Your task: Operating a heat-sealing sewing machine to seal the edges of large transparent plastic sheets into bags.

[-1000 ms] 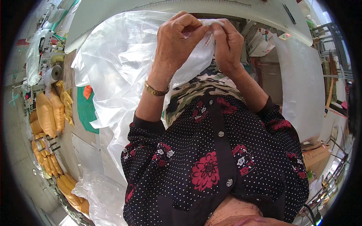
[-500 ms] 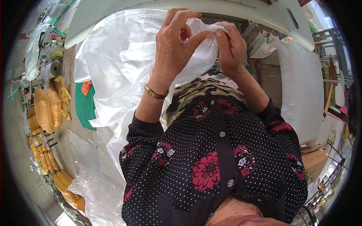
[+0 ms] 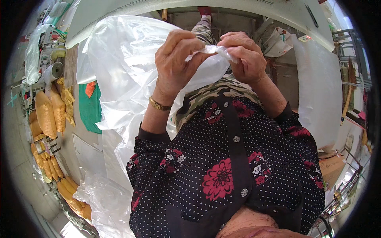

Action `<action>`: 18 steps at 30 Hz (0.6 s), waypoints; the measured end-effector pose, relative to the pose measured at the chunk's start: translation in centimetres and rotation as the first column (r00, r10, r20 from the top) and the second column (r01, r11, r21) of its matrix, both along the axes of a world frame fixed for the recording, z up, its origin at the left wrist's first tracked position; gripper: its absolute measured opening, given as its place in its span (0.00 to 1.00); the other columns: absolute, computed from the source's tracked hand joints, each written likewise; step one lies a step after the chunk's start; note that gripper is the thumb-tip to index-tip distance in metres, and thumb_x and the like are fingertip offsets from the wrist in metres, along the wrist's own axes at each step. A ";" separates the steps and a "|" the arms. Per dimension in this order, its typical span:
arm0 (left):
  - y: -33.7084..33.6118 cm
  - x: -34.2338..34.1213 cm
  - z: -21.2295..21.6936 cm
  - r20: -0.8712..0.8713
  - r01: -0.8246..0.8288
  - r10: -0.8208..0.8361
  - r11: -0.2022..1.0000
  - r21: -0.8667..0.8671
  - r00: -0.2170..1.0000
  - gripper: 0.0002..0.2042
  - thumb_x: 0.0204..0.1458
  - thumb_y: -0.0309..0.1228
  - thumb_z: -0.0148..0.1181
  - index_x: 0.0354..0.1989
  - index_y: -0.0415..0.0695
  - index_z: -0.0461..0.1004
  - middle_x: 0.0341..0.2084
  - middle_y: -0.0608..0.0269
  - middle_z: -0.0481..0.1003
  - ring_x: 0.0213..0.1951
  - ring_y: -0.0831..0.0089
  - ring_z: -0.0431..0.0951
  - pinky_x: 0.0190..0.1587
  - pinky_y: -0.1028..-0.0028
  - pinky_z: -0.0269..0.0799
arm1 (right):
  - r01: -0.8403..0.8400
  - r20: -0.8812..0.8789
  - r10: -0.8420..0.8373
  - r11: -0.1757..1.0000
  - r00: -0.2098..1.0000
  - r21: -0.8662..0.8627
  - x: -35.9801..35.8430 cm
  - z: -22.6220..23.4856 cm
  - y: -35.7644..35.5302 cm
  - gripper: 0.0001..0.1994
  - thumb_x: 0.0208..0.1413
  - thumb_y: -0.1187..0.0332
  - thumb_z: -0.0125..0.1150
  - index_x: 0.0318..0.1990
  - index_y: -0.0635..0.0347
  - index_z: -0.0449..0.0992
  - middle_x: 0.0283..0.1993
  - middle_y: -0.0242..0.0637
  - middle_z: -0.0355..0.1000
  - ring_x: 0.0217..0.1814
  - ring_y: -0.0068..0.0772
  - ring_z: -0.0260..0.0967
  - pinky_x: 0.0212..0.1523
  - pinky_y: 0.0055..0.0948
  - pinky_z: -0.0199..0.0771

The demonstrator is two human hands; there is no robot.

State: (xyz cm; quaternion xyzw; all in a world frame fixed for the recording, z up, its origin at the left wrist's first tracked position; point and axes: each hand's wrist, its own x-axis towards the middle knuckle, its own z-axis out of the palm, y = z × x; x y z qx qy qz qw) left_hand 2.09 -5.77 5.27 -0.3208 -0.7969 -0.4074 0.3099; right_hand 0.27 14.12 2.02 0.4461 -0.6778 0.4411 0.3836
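A large sheet of clear plastic film (image 3: 131, 59), perhaps a bag, drapes over my lap and hangs down on the left. Its gathered, twisted edge is stretched between my two hands. My left hand (image 3: 176, 59), with a gold watch on the wrist, pinches one side of that edge between thumb and fingers. My right hand (image 3: 245, 57) grips the twisted end, its fingers curled around it. A short white tip of film sticks out under the right fingers. Both hands are raised in front of the table edge.
Ahead is a pale table (image 3: 222, 6) with ruler marks and a dark pen-like tool (image 3: 311, 16). Yellow filled bags (image 3: 46, 115) and a grey roll (image 3: 54, 72) lie left. A green sack (image 3: 89, 109) is beside the film. On the right are a white padded roll (image 3: 319, 91) and a cardboard box (image 3: 331, 168).
Both hands have come down slightly toward me. My left fingers, spread before, have closed on the film edge. A leg and red shoe now show under the table.
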 end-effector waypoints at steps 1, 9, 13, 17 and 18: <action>-0.2 0.2 -0.2 -0.064 -0.024 0.022 0.999 -0.032 0.998 0.13 0.38 0.28 0.75 0.32 0.46 0.76 0.33 0.64 0.74 0.30 0.72 0.76 0.30 0.73 0.74 | -0.025 -0.010 0.025 1.000 1.000 0.000 0.1 0.2 -0.1 0.17 0.50 0.75 0.67 0.45 0.59 0.67 0.42 0.46 0.76 0.42 0.44 0.77 0.45 0.41 0.80; -1.1 1.8 -1.2 -0.141 -0.054 0.044 0.997 -0.063 0.989 0.16 0.40 0.25 0.76 0.37 0.45 0.76 0.34 0.62 0.76 0.36 0.67 0.77 0.41 0.71 0.76 | -0.094 -0.058 0.097 0.995 0.994 0.046 0.4 0.4 -0.2 0.17 0.46 0.73 0.69 0.42 0.58 0.69 0.42 0.43 0.75 0.43 0.41 0.77 0.48 0.41 0.80; -1.3 2.2 -1.4 -0.154 -0.071 0.057 0.994 -0.088 0.986 0.15 0.42 0.25 0.75 0.37 0.46 0.76 0.35 0.63 0.77 0.39 0.67 0.77 0.45 0.69 0.76 | -0.053 -0.087 0.063 0.992 0.994 0.117 0.6 1.1 -0.1 0.14 0.45 0.71 0.69 0.40 0.58 0.72 0.42 0.43 0.74 0.43 0.39 0.77 0.47 0.41 0.80; -0.7 1.8 -2.2 -0.265 -0.072 0.067 0.997 -0.009 0.962 0.15 0.38 0.20 0.71 0.36 0.45 0.77 0.37 0.62 0.74 0.31 0.65 0.76 0.31 0.71 0.74 | -0.054 -0.133 0.071 0.990 0.989 0.127 0.5 0.8 0.0 0.14 0.45 0.71 0.69 0.39 0.59 0.72 0.41 0.42 0.74 0.42 0.38 0.77 0.48 0.41 0.80; -0.7 1.8 -2.4 -0.263 -0.072 0.067 0.997 -0.008 0.963 0.15 0.38 0.20 0.71 0.36 0.45 0.77 0.37 0.62 0.74 0.31 0.65 0.76 0.31 0.71 0.74 | -0.054 -0.130 0.071 0.990 0.989 0.128 0.5 0.7 0.0 0.14 0.45 0.71 0.69 0.39 0.59 0.72 0.41 0.42 0.74 0.42 0.38 0.77 0.48 0.41 0.80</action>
